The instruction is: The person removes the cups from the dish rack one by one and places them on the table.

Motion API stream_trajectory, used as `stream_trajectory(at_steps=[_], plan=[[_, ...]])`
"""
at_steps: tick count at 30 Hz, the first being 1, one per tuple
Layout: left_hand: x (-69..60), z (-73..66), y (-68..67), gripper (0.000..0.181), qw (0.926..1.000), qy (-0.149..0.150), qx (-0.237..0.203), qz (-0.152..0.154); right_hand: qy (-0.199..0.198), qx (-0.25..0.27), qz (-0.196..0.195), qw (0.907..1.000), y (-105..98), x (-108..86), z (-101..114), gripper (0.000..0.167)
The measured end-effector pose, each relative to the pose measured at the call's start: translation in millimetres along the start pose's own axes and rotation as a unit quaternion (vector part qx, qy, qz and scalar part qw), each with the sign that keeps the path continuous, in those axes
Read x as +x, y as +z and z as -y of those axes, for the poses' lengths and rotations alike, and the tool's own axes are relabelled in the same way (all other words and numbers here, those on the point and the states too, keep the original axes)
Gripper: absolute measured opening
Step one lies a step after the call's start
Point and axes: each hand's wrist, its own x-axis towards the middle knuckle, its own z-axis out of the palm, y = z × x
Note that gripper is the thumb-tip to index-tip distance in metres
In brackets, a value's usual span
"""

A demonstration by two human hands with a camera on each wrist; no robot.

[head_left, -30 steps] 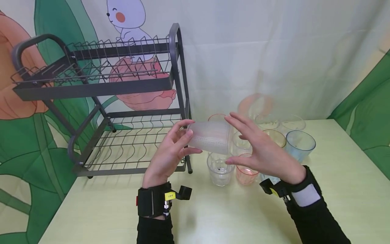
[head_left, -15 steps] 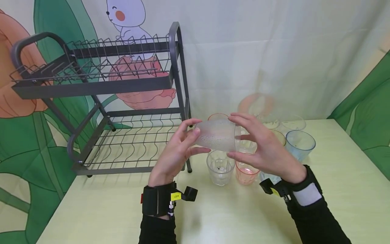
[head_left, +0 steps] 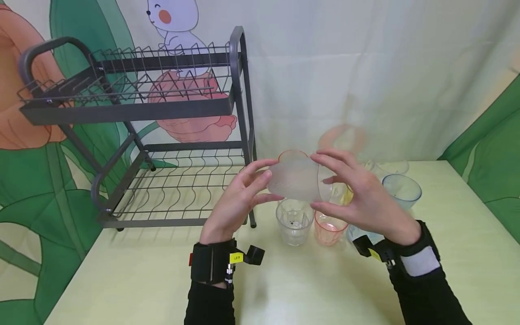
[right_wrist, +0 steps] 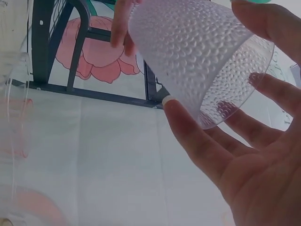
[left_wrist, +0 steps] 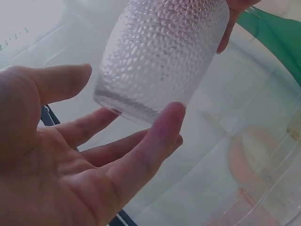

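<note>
A clear tumbler [head_left: 294, 179] with a dimpled surface lies sideways in the air between the two hands. My left hand [head_left: 237, 201] holds it at the base, and in the left wrist view a fingertip overlaps the tumbler's [left_wrist: 162, 61] bottom edge. At the open mouth, my right hand [head_left: 363, 201] grips the rim. The right wrist view shows the thumb and fingers spread around the tumbler's [right_wrist: 188, 52] rim. Below it stand a clear faceted glass [head_left: 294, 223] and a pink-tinted glass [head_left: 330, 229].
To the left is a dark two-tier dish rack [head_left: 162, 222] with wire shelves. Several glasses crowd behind the right hand, including a blue one [head_left: 402, 189]. A patterned curtain [head_left: 304, 90] hangs behind the pale table [head_left: 292, 289].
Both hands and the tumbler have shifted slightly right. The right hand, apart from the rim a second ago, has come onto it. The left hand has stayed at the base.
</note>
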Motion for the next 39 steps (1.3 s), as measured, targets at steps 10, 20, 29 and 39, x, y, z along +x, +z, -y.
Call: stream_trajectory(at_steps=[10,20,29,39], plan=[[2.1,-4.0,-3.7,0.038,0.9984,0.031,0.043,-0.021,0.032,-0.069,0.018,0.9970,-31,-10.3,11,0.085],[2.5,-7.2,-5.8,0.034,0.9894,0.041,0.117,-0.076,0.088,-0.144,0.041,0.9848,-68,-30.0,35,0.083],[0.9,-10.2,-3.5,0.039,0.9822,0.003,0.169,-0.082,0.198,-0.221,0.064,0.9527,-92,-61.5,39,0.084],[-3.9,-10.0,-6.2,0.038,0.9766,0.000,0.199,-0.083,0.356,-0.319,0.087,0.8741,-110,-89.2,9,0.083]])
